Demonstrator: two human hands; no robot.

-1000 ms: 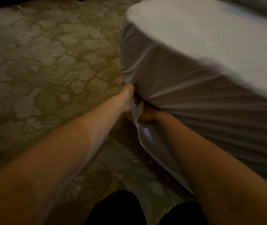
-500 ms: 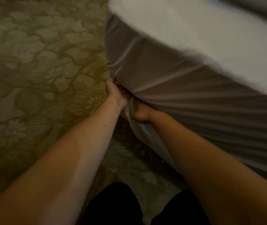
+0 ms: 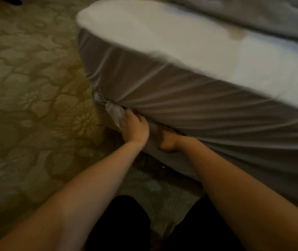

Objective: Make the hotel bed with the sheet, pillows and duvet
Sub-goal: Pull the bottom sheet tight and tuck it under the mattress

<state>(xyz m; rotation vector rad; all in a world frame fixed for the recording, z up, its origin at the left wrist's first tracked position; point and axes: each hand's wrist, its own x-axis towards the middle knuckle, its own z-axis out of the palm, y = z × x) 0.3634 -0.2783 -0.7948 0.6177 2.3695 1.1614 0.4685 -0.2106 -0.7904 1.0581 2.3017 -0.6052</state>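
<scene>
White sheet (image 3: 198, 109) stretched over a bed (image 3: 102, 113) corner, creases fanning from its lower edge. Left hand (image 3: 134, 127) grips bunched sheet there; right hand (image 3: 168, 142) beside it, fingers hidden under the fabric, grip unclear.

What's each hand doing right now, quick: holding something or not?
Left hand: closed, its grip on a bunched end of the sheet.
Right hand: fingers hidden under the sheet's edge; cannot be told.
</scene>
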